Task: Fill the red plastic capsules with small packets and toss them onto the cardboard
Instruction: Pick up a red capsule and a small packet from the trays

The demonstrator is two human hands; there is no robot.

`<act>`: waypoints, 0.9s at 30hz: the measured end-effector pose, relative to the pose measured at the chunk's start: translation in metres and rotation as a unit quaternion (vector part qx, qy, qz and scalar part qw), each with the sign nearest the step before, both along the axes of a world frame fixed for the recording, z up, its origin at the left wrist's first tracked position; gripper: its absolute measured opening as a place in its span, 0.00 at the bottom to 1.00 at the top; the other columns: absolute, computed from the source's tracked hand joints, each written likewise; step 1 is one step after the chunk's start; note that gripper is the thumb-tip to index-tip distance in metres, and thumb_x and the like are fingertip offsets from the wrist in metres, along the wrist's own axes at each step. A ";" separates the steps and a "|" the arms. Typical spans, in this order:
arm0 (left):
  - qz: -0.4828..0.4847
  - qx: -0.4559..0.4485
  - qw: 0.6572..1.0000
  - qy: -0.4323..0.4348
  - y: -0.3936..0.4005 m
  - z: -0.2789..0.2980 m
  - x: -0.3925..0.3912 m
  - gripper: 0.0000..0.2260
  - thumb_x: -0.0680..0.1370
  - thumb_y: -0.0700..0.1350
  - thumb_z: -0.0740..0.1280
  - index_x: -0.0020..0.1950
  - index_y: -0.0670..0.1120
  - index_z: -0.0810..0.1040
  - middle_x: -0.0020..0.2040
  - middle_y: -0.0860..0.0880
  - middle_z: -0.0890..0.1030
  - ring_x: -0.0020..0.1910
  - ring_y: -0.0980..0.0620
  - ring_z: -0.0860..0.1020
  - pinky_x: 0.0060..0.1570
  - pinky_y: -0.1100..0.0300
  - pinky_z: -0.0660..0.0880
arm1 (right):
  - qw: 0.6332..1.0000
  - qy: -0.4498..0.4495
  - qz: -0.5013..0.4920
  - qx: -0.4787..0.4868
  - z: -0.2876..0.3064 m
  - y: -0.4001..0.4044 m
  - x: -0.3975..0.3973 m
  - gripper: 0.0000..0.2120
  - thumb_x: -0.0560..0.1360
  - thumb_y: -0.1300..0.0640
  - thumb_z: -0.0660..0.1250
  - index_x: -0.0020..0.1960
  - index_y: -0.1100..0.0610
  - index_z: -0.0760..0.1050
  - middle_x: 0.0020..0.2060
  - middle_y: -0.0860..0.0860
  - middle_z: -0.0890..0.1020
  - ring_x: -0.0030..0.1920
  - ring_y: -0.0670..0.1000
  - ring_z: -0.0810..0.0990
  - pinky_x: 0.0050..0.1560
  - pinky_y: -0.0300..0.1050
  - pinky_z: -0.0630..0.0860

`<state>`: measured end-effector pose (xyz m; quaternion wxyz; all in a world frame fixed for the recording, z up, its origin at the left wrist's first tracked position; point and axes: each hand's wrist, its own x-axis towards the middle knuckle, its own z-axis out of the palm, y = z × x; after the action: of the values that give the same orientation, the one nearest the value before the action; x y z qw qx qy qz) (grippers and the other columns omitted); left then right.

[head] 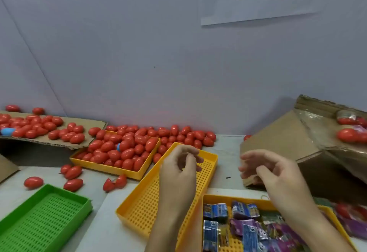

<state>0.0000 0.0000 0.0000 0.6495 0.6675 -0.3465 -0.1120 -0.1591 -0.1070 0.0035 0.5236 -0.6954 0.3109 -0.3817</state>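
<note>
Red capsules [127,148] — heaped in a yellow tray [117,169] behind and left of the empty yellow tray [143,206]; more spill along the wall behind it. Finished-looking ones lie on the cardboard [83,121] further left. Loose capsules sit on the bench [95,190] in front of the heaped tray, one of them split open [115,183].

Small packets [238,224] — blue and purple, in a second yellow tray [214,197] right of the empty one, under the right wrist.

Left hand [178,168] — over the empty tray, fingers loosely curled, holding nothing visible. Right hand [274,170] — to the right of it, well apart, fingers spread and relaxed, also holding nothing.

Green tray [45,220] — front left of the empty tray. Cardboard box [297,138] — far right, with more capsules on it.

Risks, as judged:
- Loose capsules near the bench front could roll off if a sleeve or wrist sweeps them.
- The split capsule may shed its packet if tossed unclosed.
- The overfull tray could spill when a hand digs in.
- A hard toss could overshoot the sagging cardboard or knock capsules off its edge.
</note>
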 end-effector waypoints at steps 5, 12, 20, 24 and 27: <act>-0.070 0.144 0.984 -0.083 0.004 -0.014 0.010 0.07 0.81 0.46 0.63 0.48 0.56 0.79 0.41 0.53 0.83 0.39 0.53 0.80 0.34 0.57 0.76 | 0.997 0.058 0.045 0.000 -0.020 -0.005 -0.008 0.27 0.77 0.76 0.56 0.42 0.48 0.85 0.37 0.52 0.86 0.37 0.49 0.84 0.34 0.34 0.77; -0.048 0.220 0.962 -0.157 0.006 -0.008 0.023 0.05 0.81 0.51 0.64 0.53 0.54 0.79 0.45 0.59 0.79 0.40 0.66 0.77 0.27 0.70 0.71 | 0.996 0.073 0.026 -0.035 -0.022 0.002 -0.011 0.23 0.78 0.74 0.58 0.45 0.50 0.84 0.38 0.50 0.86 0.39 0.47 0.84 0.37 0.32 0.77; -0.019 0.230 0.946 -0.228 -0.011 -0.011 0.018 0.05 0.80 0.51 0.65 0.54 0.54 0.78 0.49 0.58 0.80 0.44 0.61 0.77 0.39 0.66 0.75 | 0.979 0.161 0.099 -0.076 -0.019 0.021 -0.003 0.24 0.78 0.66 0.65 0.43 0.35 0.81 0.39 0.43 0.85 0.42 0.45 0.83 0.44 0.44 0.82; 0.003 0.270 0.935 -0.228 -0.017 0.000 0.026 0.08 0.79 0.50 0.65 0.56 0.51 0.79 0.51 0.54 0.80 0.44 0.57 0.78 0.44 0.56 0.78 | 0.948 0.206 0.173 -0.171 -0.014 0.036 0.003 0.16 0.76 0.57 0.70 0.47 0.33 0.79 0.41 0.31 0.81 0.47 0.37 0.79 0.43 0.32 0.75; 0.015 0.288 0.929 -0.233 -0.046 0.011 0.041 0.08 0.77 0.47 0.65 0.54 0.47 0.79 0.49 0.48 0.81 0.45 0.46 0.80 0.43 0.50 0.80 | 0.926 0.205 0.221 -0.226 -0.020 0.046 0.014 0.07 0.75 0.53 0.69 0.49 0.41 0.82 0.46 0.33 0.81 0.52 0.33 0.76 0.50 0.27 0.70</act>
<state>0.0407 -0.0458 0.0113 0.3317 0.8383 -0.4310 -0.0385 -0.1453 -0.0608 -0.0161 0.3483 -0.9094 0.1556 -0.1660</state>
